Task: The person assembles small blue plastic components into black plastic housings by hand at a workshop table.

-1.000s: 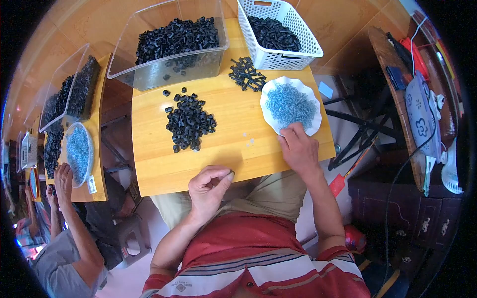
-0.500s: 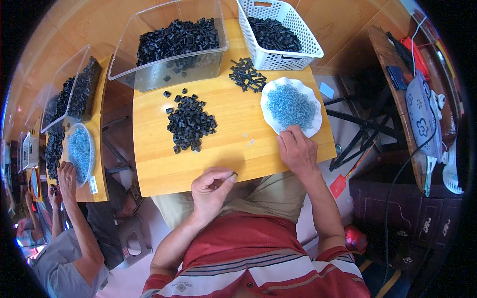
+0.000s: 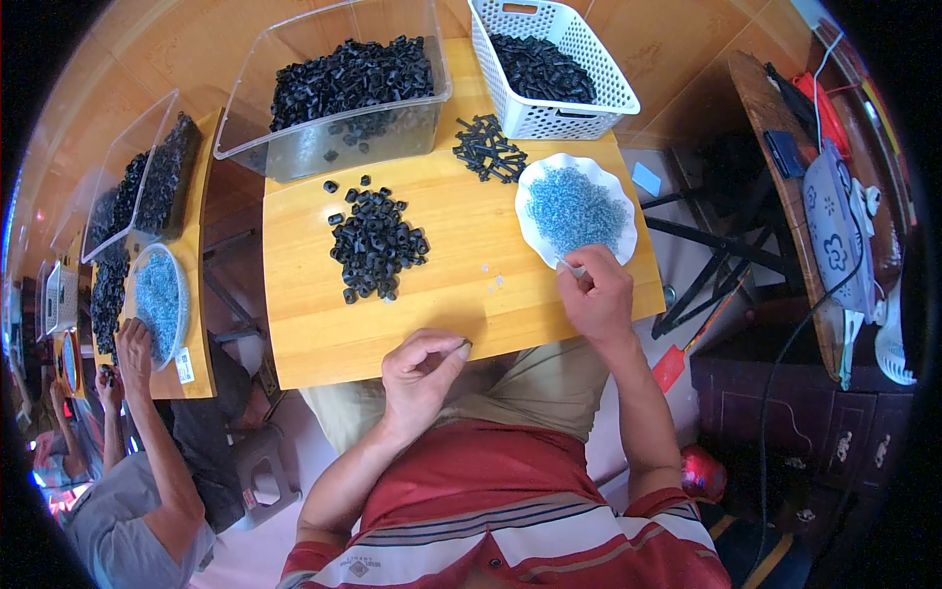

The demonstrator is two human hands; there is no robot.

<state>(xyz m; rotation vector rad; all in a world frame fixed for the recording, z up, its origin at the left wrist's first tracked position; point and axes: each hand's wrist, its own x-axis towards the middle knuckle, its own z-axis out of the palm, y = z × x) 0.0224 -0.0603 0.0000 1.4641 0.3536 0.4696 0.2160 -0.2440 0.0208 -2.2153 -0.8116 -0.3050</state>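
My left hand [image 3: 422,375] is closed in a pinch over the table's near edge. A tiny dark bit shows at its fingertips, too small to name. At the near rim of a scalloped white plate [image 3: 530,240], my right hand [image 3: 601,299] has thumb and forefinger pressed together, and what they hold, if anything, is too small to tell. On that plate lies a heap of small clear-blue pieces [image 3: 574,208]. Left of the middle of the table is a pile of short black caps [image 3: 373,240]. Behind the plate lie several thin black stems [image 3: 488,149].
Along the back of the wooden table [image 3: 432,339] stand a clear bin [image 3: 343,147] of black parts and a white perforated basket [image 3: 564,123] of black pieces. A co-worker's hand [image 3: 134,344] is over a blue-filled dish [image 3: 180,324] at the left table. A cluttered shelf [image 3: 785,211] rises at right.
My right hand has drawn back slightly toward me from the blue pieces, its fingers now curled in a pinch at the plate's rim. My left hand has barely moved.
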